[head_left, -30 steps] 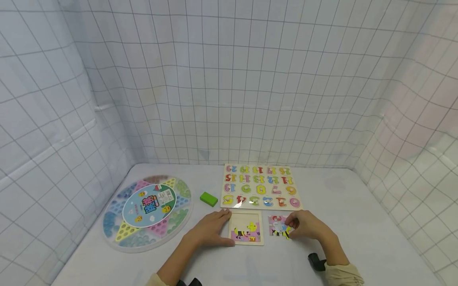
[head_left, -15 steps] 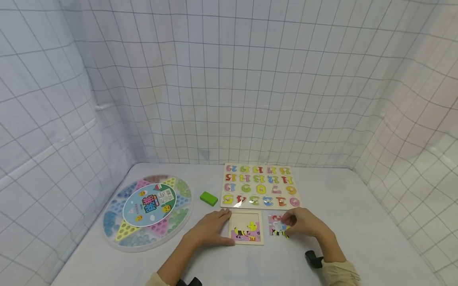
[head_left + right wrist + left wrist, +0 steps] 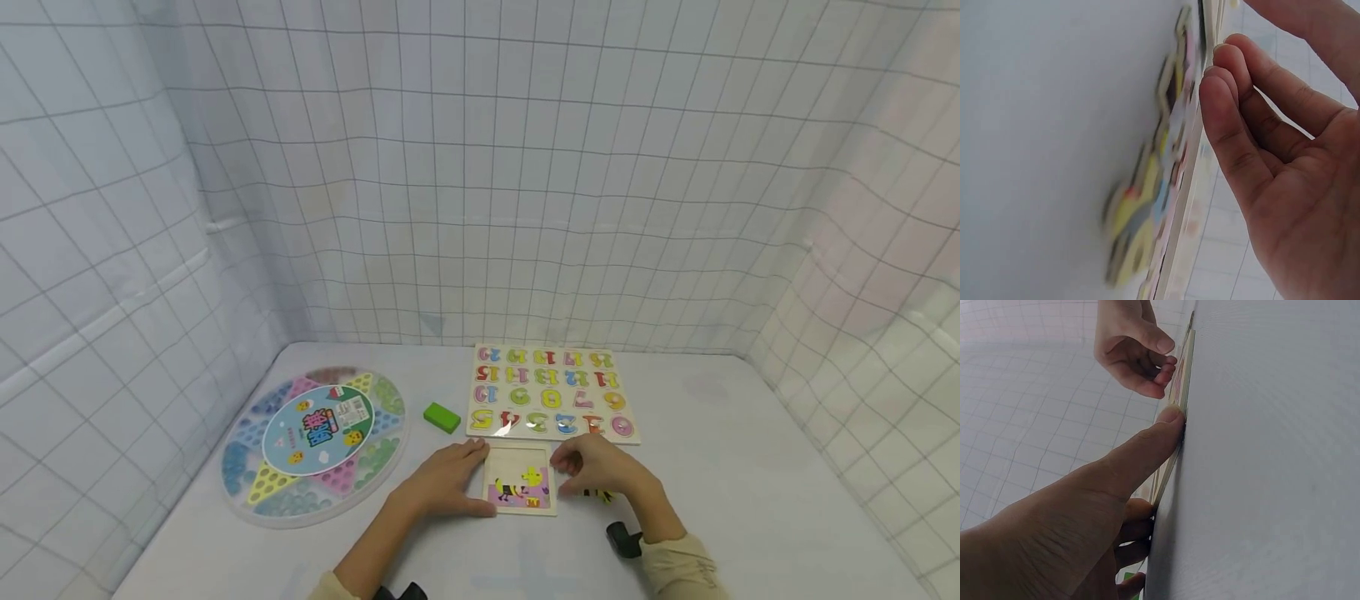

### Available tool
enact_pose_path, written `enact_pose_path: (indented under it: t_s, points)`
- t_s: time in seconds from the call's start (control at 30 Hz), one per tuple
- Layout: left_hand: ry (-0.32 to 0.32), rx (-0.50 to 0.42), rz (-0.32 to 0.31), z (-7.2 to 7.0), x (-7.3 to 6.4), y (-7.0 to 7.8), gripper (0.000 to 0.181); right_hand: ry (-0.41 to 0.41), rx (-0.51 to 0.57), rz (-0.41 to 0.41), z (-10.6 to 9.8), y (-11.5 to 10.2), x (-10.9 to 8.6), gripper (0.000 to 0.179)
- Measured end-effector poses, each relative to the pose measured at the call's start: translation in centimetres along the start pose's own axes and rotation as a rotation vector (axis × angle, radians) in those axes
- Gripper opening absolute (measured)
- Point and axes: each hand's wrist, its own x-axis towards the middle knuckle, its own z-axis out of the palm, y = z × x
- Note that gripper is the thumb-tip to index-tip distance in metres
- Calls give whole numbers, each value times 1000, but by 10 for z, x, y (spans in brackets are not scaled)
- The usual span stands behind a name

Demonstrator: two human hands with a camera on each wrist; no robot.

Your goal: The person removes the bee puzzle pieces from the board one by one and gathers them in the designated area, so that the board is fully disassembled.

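Two hands at a wooden jigsaw tray (image 3: 520,457), lower centre of the frame.
The partly filled tray lies flat between the hands: the left hand (image 3: 444,483) touches its left edge, thumb and fingers wide apart, forearm slanting in from the bottom; the right hand (image 3: 602,465) is poised at its right edge, contact uncertain, fingers loosely bent, thumb apart from the fingertips, nothing visible between them. Loose jigsaw pieces (image 3: 1138,219) lie on the table (image 3: 750,467), partly hidden by the right hand in the head view. Below mid-frame, the nearest row of a number board (image 3: 552,390) reads 5 4 3 2 1 0. Lower left, a star-patterned game board (image 3: 267,483) bears an oval label (image 3: 318,429) with Chinese characters, not surely legible; a green block (image 3: 442,417) lies between both boards.
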Motion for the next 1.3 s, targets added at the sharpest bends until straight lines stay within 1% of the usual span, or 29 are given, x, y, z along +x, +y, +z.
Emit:
enact_pose_path:
  t_s: [0.1,0.3,0.4,0.47,0.6,0.73,0.93,1.07,1.3]
  points:
    - [-3,-1,-6,-1,0,1,100,-8,2,1,3,-7,6,32]
    - [-6,-9,-8,-1,1,1,99,-21,-6,46,8,-16,17,30]
    - [-10,-10,-8,0,1,1,99,-25,-23,58,10,-17,20,29]
    - [-10,-9,-9,1,1,1,100,-27,-51,53,11,-18,22,28]
    - [4,-15,2,1,1,1,99,-33,-84,43,11,-20,23,25]
    - [18,-28,12,0,-1,1,98,-35,-76,39,12,-21,23,23]
    - [9,-20,-4,0,-1,0,99,-39,-72,25,15,-21,22,21]
    - [8,-14,-5,0,-1,0,100,-38,-89,28,15,-23,22,20]
    - [5,-14,-7,0,0,0,100,-33,-102,8,15,-23,21,21]
